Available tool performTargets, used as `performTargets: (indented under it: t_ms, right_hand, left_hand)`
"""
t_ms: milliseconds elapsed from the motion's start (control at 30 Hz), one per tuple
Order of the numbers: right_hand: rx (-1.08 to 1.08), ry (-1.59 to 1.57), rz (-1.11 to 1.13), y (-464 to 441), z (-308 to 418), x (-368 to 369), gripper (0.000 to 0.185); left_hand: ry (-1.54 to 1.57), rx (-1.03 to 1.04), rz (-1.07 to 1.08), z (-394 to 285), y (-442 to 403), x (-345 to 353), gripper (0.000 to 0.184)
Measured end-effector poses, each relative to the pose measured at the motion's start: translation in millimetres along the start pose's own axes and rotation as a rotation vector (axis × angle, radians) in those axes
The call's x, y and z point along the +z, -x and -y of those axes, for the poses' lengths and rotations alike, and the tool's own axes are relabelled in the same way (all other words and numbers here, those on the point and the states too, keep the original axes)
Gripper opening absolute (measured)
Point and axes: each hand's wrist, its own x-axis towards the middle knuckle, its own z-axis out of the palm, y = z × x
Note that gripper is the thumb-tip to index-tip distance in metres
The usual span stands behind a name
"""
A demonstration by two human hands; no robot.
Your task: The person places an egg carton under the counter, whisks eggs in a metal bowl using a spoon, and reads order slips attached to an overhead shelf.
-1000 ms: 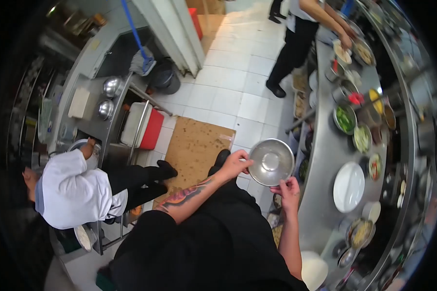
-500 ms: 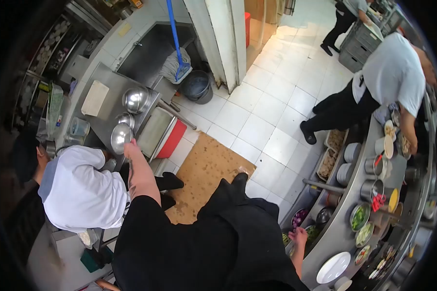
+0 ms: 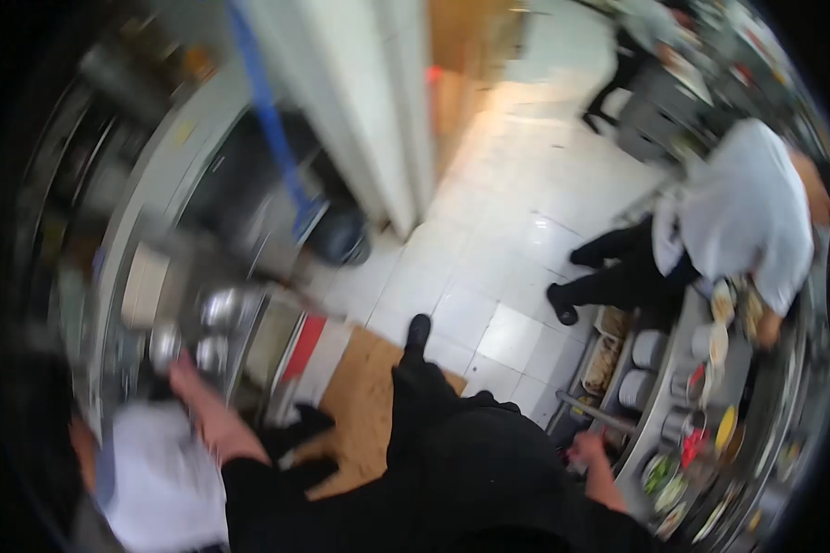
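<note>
My left hand (image 3: 183,370) reaches out over the steel counter on the left, fingers closed on a shiny metal bowl (image 3: 164,345). Two more metal bowls, one (image 3: 219,307) farther back and one (image 3: 211,354) nearer, stand just right of it. On the other side, my right hand (image 3: 586,449) hangs by the edge of the right-hand counter, near the metal rail (image 3: 595,411). Motion smears its fingers, and I cannot make out anything in them.
A co-worker in a white shirt (image 3: 161,470) stands close on my left; another (image 3: 747,217) leans over the right counter (image 3: 659,405), which holds pots and food bowls. A brown mat (image 3: 360,405) lies on the tiled floor. A dark bucket (image 3: 338,235) stands beside the pillar (image 3: 378,120).
My left hand has carried its bowl leftward, away from the other bowls' right side. One of my feet has stepped forward past the mat. My right hand has moved forward along the counter.
</note>
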Motion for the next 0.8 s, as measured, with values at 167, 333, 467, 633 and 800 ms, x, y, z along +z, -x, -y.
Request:
performTargets:
  t_ms: [167, 333, 467, 633, 800]
  right_hand:
    - [0.384, -0.717, -0.608, -85.7, 137.6, -62.9, 0.015]
    - [0.419, -0.789, -0.404, -144.5, 236.8, -82.4, 0.026]
    - [0.381, -0.771, -0.366, -196.2, 264.2, -94.1, 0.032]
    - [0.334, -0.607, -0.424, -263.2, 296.4, -147.1, 0.03]
    - [0.165, -0.444, -0.613, -349.1, 298.3, -238.2, 0.025]
  left_hand:
    - [-0.485, 0.346, -0.028, 95.8, -88.0, 72.1, 0.031]
    - [-0.011, 0.004, 0.012, -111.4, -7.1, 182.9, 0.029]
    - [0.277, 0.135, 0.334, -287.7, 50.8, 285.4, 0.028]
    - [0.504, 0.312, 0.731, -486.7, 140.2, 367.3, 0.026]
    - [0.554, 0.439, 1.023, -639.1, 228.8, 426.5, 0.025]
